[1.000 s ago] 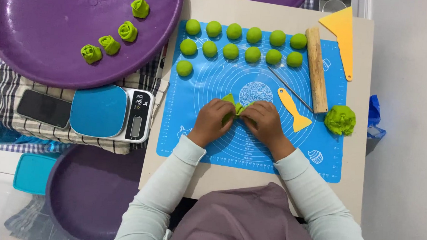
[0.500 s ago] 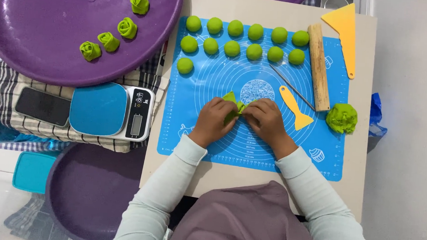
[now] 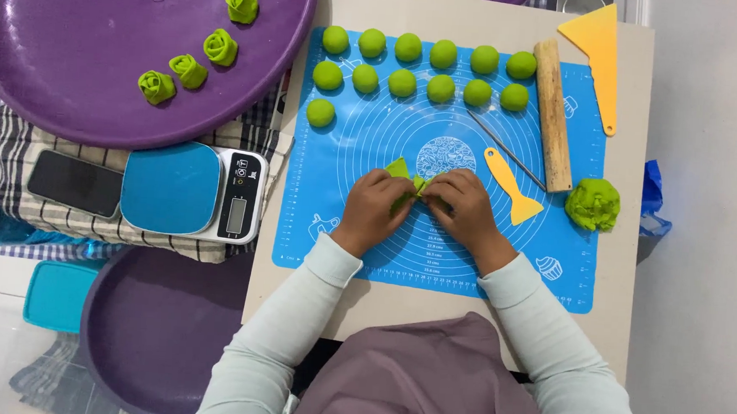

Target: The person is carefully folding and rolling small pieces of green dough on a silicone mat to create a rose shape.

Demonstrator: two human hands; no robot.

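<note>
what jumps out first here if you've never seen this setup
Two hands, left hand and right hand, pinch a folded piece of green dough mid-way on the blue baking mat. Behind them sit rows of green dough balls; four finished dough roses lie on the big purple tray at upper left.

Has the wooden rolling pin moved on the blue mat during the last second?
No. The wooden rolling pin lies as before along the right side of the blue mat, between the yellow scraper and the dough lump.
</note>
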